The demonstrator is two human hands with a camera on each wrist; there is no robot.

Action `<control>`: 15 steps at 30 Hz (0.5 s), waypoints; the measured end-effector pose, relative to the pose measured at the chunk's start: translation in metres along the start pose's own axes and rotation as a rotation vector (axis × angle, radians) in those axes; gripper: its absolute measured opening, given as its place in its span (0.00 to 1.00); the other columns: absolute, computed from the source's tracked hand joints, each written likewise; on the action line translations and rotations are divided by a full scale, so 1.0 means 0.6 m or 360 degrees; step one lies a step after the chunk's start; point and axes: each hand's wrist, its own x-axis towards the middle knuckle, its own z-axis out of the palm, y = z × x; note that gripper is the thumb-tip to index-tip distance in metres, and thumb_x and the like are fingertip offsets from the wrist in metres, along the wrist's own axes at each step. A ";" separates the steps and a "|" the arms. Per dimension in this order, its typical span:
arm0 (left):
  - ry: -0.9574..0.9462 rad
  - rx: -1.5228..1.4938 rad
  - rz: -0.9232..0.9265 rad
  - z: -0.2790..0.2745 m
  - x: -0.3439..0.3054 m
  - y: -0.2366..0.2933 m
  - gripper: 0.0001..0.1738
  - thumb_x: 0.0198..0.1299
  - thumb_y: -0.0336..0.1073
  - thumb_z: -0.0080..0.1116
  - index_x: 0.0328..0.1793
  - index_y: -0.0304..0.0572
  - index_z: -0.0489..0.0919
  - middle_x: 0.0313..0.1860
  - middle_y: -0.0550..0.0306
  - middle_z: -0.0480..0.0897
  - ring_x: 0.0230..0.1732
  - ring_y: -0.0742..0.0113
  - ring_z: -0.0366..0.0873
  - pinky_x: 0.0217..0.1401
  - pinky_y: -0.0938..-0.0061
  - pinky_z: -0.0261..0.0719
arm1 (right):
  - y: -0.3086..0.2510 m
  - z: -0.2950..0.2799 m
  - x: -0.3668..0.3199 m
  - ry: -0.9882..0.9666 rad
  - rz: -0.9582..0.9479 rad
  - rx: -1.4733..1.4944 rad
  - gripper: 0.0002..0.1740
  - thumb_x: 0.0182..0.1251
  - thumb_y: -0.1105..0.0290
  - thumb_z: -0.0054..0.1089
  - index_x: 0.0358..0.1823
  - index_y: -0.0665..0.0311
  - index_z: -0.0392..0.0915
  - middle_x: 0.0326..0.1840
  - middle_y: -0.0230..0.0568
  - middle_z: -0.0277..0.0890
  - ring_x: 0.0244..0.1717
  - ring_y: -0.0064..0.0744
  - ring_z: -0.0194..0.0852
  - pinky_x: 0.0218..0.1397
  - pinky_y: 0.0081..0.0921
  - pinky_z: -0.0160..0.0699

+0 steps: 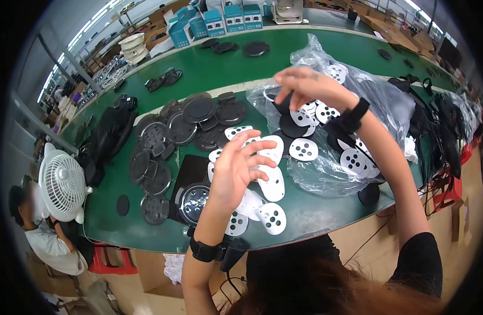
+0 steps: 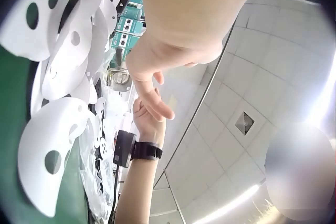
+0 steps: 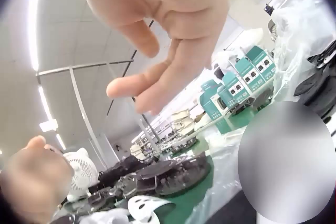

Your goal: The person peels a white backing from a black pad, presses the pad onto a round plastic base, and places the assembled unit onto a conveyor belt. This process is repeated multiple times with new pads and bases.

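My left hand (image 1: 249, 152) is raised above a heap of white oval plates with holes (image 1: 273, 184). Its fingers are spread and loosely bent, and it holds nothing. My right hand (image 1: 291, 86) hovers higher, over a clear plastic bag (image 1: 388, 100) that holds more white plates (image 1: 303, 149) and black discs (image 1: 291, 126). Its fingers are relaxed and empty too. In the right wrist view the right hand's fingers (image 3: 157, 79) hang open against the ceiling. The left wrist view shows the left hand's fingers (image 2: 155, 100) straight, with white plates (image 2: 52, 140) beside them.
Black round fan bases (image 1: 168, 136) are piled on the green table (image 1: 210, 68) to the left. A white fan (image 1: 63, 184) stands at the left edge beside a seated person (image 1: 42, 236). Teal boxes (image 1: 220, 21) line the far side. Black cables (image 1: 441, 121) lie at the right.
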 end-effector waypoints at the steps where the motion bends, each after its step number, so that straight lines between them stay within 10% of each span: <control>1: 0.0010 -0.0009 -0.0001 -0.002 0.000 -0.002 0.25 0.65 0.50 0.39 0.55 0.35 0.66 0.47 0.35 0.75 0.34 0.56 0.80 0.26 0.76 0.80 | -0.001 0.004 -0.009 -0.0042 -0.0002 -0.0241 0.25 0.66 0.55 0.50 0.53 0.70 0.69 0.36 0.42 0.80 0.26 0.23 0.77 0.33 0.18 0.78; 4: -0.0224 0.0173 -0.0103 0.002 -0.003 -0.006 0.17 0.65 0.44 0.44 0.45 0.37 0.72 0.32 0.54 0.78 0.23 0.77 0.70 0.20 0.84 0.65 | 0.024 0.014 0.010 -0.0373 -0.0170 -0.0840 0.22 0.62 0.54 0.53 0.47 0.66 0.77 0.35 0.40 0.79 0.27 0.27 0.77 0.32 0.23 0.76; 8: -0.0601 0.0420 -0.0203 0.006 -0.007 -0.004 0.13 0.62 0.39 0.49 0.40 0.35 0.75 0.27 0.56 0.78 0.19 0.80 0.68 0.18 0.87 0.62 | 0.025 0.048 0.039 -0.0696 -0.0535 -0.1335 0.22 0.64 0.55 0.54 0.47 0.67 0.75 0.36 0.48 0.79 0.33 0.42 0.79 0.39 0.33 0.76; 15: -0.0750 0.0658 -0.0271 0.017 -0.010 0.001 0.12 0.60 0.35 0.48 0.39 0.31 0.75 0.27 0.50 0.79 0.19 0.78 0.68 0.19 0.86 0.64 | 0.028 0.161 0.162 -0.0254 -0.1173 -0.1280 0.24 0.59 0.59 0.58 0.51 0.68 0.71 0.49 0.59 0.72 0.47 0.54 0.74 0.51 0.41 0.72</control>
